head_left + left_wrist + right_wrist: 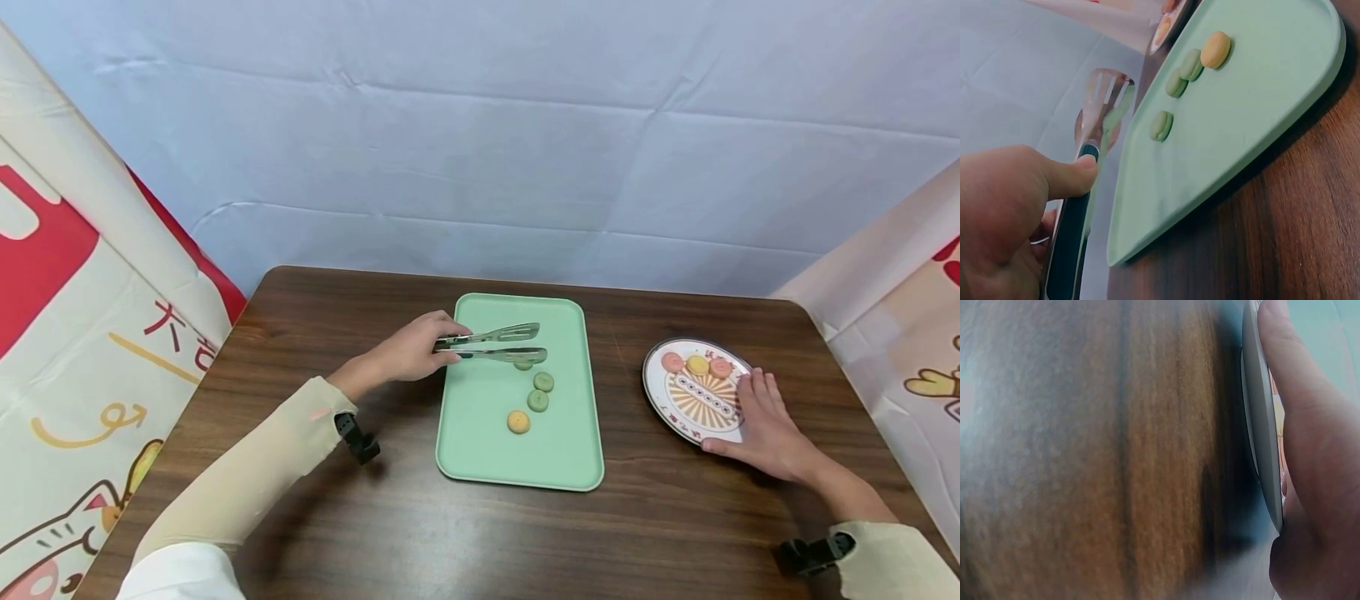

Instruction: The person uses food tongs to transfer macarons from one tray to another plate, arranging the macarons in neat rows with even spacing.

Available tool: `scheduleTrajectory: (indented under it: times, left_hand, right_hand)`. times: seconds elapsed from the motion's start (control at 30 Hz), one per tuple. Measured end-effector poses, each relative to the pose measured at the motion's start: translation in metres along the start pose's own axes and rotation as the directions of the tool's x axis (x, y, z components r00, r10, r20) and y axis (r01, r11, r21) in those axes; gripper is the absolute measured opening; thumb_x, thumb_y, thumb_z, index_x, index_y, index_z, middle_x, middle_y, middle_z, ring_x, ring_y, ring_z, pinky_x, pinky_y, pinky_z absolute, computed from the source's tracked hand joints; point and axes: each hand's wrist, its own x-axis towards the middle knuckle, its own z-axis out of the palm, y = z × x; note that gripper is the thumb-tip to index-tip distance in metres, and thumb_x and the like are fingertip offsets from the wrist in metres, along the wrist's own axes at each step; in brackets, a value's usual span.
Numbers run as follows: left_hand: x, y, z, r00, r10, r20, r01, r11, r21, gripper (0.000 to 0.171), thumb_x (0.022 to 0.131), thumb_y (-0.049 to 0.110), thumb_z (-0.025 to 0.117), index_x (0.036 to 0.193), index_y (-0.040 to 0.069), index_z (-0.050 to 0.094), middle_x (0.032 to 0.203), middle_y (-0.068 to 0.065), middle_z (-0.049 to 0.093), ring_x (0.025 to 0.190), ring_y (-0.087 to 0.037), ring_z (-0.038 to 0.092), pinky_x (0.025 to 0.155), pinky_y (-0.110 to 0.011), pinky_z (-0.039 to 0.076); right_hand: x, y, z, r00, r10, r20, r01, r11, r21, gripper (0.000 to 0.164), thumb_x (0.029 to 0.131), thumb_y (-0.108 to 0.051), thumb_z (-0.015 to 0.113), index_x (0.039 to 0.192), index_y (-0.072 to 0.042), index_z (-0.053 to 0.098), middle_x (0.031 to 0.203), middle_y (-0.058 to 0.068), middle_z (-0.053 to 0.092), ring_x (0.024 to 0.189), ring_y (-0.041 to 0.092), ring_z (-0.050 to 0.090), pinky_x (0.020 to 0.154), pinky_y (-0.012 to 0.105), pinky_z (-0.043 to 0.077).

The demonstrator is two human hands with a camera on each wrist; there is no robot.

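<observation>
My left hand (416, 346) grips metal serving tongs (498, 336) by their dark handles (1069, 250), with the thumb along one handle. The tongs' slotted arms are spread apart above the far part of a light green tray (480, 450), nothing between them. On the tray sit a yellow macaron (518, 422) and three green macarons (1161, 126), one partly hidden under the tongs in the head view. At the right, my right hand (772, 433) rests on the rim of a patterned white plate (670, 400), fingers straight. Two pink macarons (721, 367) and a yellow macaron (698, 365) lie along the plate's far side.
Tray and plate stand apart on a dark wooden table (517, 533). Behind the table's back edge hangs a pale cloth (480, 167). Printed cloths flank both sides, the left one (90, 350) with red shapes and cartoon figures.
</observation>
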Motion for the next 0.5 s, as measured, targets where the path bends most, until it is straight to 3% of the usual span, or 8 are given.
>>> scheduleTrajectory:
  times: [0.23,0.5]
  left_hand:
    - [-0.0039,-0.0039,-0.0006,0.999,-0.023,0.024,0.022,0.999,0.024,0.042,0.1,0.015,0.068,0.14,0.005,0.061,0.118,-0.012,0.059,0.097,-0.03,0.056,0.082,-0.04,0.045]
    - [-0.004,-0.0078,0.0021,0.998,-0.051,0.035,0.049,0.998,0.051,0.041,0.101,0.016,0.067,0.14,0.006,0.062,0.119,-0.011,0.059,0.095,-0.022,0.055,0.082,-0.038,0.046]
  right_hand:
    - [0.0001,0.0001,0.0006,1.0,-0.002,-0.001,0.002,1.0,0.001,0.133,0.083,-0.052,0.079,0.149,0.024,-0.009,0.153,0.047,-0.017,0.145,0.054,-0.024,0.117,0.049,-0.019]
    - [0.0003,0.0002,0.0006,1.0,-0.001,-0.005,0.001,1.0,-0.003,0.134,0.083,-0.052,0.079,0.148,0.025,-0.008,0.153,0.048,-0.016,0.145,0.054,-0.023,0.117,0.049,-0.019]
